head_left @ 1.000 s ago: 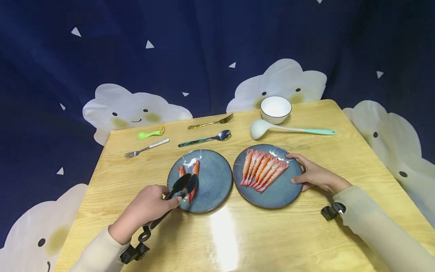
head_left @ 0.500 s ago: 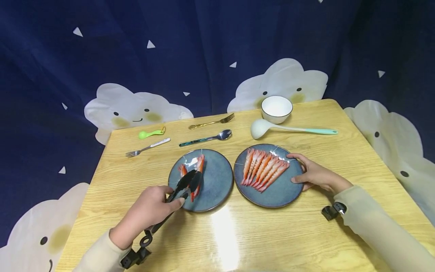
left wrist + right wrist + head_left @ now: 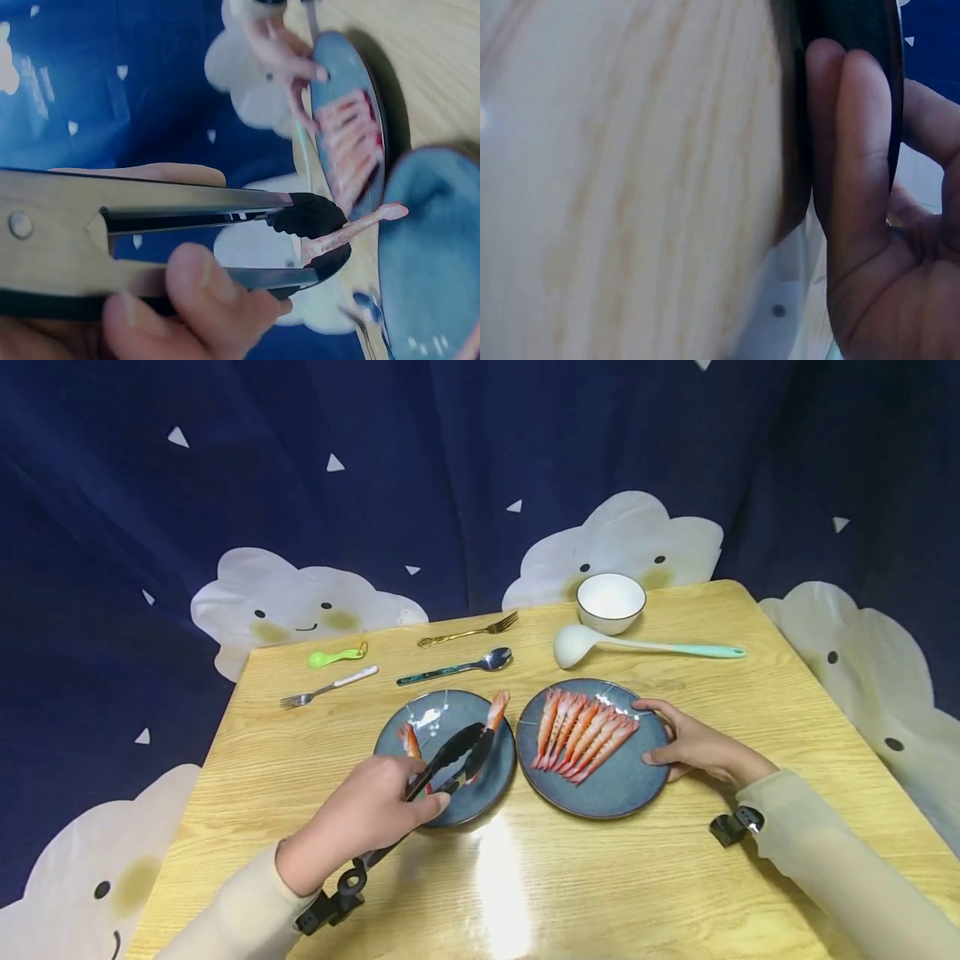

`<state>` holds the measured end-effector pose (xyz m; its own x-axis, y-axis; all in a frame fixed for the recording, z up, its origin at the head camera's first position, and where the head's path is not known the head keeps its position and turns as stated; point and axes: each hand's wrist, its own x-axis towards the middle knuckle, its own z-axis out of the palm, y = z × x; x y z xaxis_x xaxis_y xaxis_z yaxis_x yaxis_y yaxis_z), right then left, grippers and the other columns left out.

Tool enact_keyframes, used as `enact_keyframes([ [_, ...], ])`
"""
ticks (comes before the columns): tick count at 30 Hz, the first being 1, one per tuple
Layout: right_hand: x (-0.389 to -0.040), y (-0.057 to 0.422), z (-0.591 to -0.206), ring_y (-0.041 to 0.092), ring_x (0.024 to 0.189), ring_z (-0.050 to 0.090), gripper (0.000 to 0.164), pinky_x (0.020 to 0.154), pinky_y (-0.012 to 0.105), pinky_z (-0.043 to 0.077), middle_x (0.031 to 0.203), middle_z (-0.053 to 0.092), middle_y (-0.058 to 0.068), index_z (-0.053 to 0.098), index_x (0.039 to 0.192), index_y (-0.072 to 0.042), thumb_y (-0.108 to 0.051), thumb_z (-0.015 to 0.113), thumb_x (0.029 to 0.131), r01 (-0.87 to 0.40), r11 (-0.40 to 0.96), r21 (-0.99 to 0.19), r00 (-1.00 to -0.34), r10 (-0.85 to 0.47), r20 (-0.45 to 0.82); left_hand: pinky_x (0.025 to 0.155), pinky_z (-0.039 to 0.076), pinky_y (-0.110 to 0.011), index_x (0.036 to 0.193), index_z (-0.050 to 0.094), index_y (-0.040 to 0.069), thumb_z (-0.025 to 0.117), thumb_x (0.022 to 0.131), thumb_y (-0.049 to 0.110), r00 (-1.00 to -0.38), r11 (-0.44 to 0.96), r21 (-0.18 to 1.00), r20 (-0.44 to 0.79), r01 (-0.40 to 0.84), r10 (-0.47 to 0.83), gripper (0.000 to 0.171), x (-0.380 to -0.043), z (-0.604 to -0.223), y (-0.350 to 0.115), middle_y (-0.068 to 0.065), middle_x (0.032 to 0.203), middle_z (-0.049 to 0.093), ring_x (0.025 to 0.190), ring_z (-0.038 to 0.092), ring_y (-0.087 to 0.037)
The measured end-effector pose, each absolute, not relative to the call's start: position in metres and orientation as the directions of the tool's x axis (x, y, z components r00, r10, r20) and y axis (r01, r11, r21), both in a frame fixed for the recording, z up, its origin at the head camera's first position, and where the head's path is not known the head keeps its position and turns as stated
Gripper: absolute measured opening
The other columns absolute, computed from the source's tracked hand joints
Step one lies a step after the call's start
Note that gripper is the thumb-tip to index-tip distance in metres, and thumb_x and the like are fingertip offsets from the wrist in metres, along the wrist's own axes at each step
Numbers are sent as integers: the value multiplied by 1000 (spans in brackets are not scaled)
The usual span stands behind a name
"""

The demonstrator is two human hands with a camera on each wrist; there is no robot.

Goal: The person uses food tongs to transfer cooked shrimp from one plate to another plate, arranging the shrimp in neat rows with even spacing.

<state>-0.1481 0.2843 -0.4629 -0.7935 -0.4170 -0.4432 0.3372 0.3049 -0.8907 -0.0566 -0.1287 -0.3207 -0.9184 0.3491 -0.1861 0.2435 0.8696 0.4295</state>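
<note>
My left hand grips black-tipped metal tongs above the left blue-grey plate. Pinched between the tong tips is a red-and-white shrimp; the left wrist view shows this shrimp sticking out past both tips. Another shrimp lies on that plate's left side, partly hidden by the hand and tongs. Several shrimps are fanned in a row on the right blue-grey plate. My right hand holds this plate by its right rim, thumb on top and other fingers underneath.
Behind the plates lie a silver fork, a green measuring spoon, a spoon, a gold fork and a ladle. A white bowl stands near the wooden table's back edge.
My left hand has moved right with the tongs, carrying the pinched shrimp toward the right side of the left plate. The right hand has stayed at its plate's rim.
</note>
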Motion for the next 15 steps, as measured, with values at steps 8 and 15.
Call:
enact_keyframes([
  [8, -146, 287, -462, 36, 73, 59, 90, 52, 44, 48, 106, 45, 27, 12, 137, -27, -4, 69, 72, 338, 306, -890, -785, -430, -446, 54, 39, -25, 84, 60, 9, 58, 78, 43, -817, 795, 404, -171, 452, 551, 34, -68, -322, -80, 4, 62, 53, 60, 47, -9],
  [15, -145, 290, -456, 32, 84, 57, 96, 58, 45, 48, 120, 30, 30, 7, 138, -23, 2, 69, 70, 309, 267, -913, -759, -509, -406, 46, 34, -24, 66, 49, 16, 58, 78, 42, -738, 720, 404, -146, 563, 659, 30, -80, -322, -32, 6, 53, 40, 52, 41, -10],
])
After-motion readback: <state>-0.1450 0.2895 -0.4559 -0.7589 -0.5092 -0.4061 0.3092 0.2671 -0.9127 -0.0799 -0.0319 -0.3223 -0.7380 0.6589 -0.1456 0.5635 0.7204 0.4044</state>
